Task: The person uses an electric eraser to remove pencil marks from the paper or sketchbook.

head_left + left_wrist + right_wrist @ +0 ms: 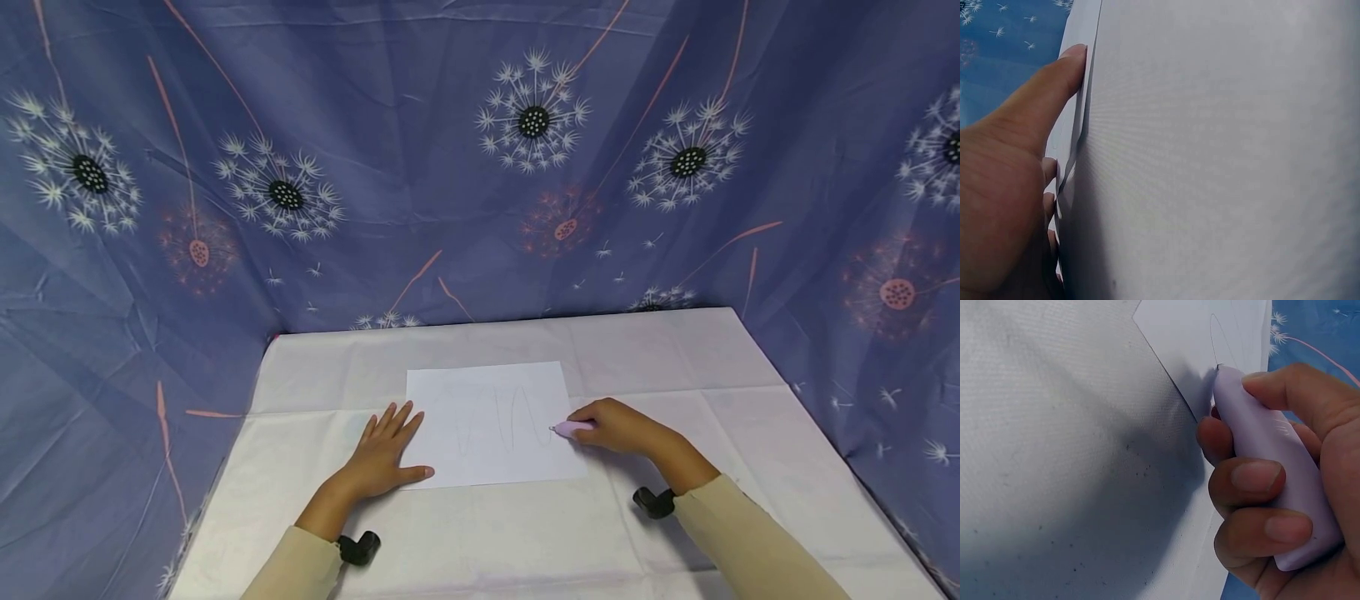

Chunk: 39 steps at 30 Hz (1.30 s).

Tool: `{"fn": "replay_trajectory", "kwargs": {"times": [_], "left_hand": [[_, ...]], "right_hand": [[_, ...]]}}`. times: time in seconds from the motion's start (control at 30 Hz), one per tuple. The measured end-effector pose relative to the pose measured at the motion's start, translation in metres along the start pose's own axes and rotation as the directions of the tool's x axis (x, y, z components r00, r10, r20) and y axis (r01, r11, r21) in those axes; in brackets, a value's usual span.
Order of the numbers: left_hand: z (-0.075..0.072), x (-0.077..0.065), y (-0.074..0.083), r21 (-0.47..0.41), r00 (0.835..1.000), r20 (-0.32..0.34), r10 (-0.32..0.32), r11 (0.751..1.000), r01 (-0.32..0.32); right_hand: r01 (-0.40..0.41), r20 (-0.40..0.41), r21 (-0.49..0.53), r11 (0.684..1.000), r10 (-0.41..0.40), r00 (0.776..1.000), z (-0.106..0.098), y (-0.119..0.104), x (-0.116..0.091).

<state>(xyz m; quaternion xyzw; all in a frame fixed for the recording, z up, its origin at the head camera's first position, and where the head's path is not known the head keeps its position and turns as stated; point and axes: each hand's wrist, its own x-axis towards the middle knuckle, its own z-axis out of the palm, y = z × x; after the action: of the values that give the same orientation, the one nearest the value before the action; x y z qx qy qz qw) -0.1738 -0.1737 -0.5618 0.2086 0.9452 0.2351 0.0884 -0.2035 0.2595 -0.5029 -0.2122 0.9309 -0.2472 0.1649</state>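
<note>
A white sheet of paper lies on the cloth-covered table, marked with a thin wavy pencil-grey line. My left hand rests flat on its left edge, fingers spread and thumb toward the lower edge. In the left wrist view the thumb lies along the paper's edge. My right hand grips a thick lilac pen, fingers curled round its body and thumb near the front. The pen's tip is at the right end of the line, close to the sheet's right edge.
A white cloth with fold creases covers the table. Behind and at both sides hangs a blue curtain printed with dandelions. Black wrist mounts stick out below the wrists.
</note>
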Motion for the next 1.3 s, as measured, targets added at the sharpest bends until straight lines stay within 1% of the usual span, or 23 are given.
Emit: {"fn": "replay_trajectory", "kwargs": {"times": [0.07, 0.33, 0.6, 0.8, 0.93, 1.2, 1.3], "left_hand": [[-0.0001, -0.0003, 0.0004, -0.001, 1.0, -0.003, 0.002, 1.0, -0.002], [-0.0014, -0.0018, 0.0028, -0.018, 1.0, -0.004, -0.003, 1.0, 0.003], [-0.0028, -0.0018, 0.003, -0.023, 1.0, -0.006, 0.008, 1.0, -0.008], [-0.0025, -0.0009, 0.0018, -0.021, 1.0, -0.007, 0.015, 1.0, -0.015], [-0.0019, -0.0015, 0.0025, -0.024, 1.0, -0.007, 0.013, 1.0, -0.013], [-0.0019, -0.0013, 0.0034, -0.033, 1.0, -0.021, 0.018, 0.999, -0.019], [-0.0037, -0.0018, 0.0049, -0.022, 1.0, -0.011, 0.018, 1.0, -0.018]], "right_hand": [[0.007, 0.0, 0.002, 1.0, -0.007, 1.0, 0.0005, -0.0007, -0.0006], [-0.012, -0.036, 0.004, 1.0, 0.012, 0.999, 0.0019, 0.0012, -0.0013], [0.01, -0.007, -0.006, 1.0, -0.01, 1.0, 0.0023, 0.0006, -0.0013], [-0.024, -0.039, 0.008, 1.0, 0.024, 0.999, 0.0017, 0.0056, 0.0028], [-0.03, -0.053, 0.007, 1.0, 0.03, 0.998, 0.0007, 0.0076, 0.0055], [0.002, -0.021, -0.015, 1.0, -0.003, 1.0, 0.0003, 0.0052, 0.0005], [0.013, 0.003, 0.001, 1.0, -0.013, 1.0, 0.0008, 0.0021, -0.0028]]}}
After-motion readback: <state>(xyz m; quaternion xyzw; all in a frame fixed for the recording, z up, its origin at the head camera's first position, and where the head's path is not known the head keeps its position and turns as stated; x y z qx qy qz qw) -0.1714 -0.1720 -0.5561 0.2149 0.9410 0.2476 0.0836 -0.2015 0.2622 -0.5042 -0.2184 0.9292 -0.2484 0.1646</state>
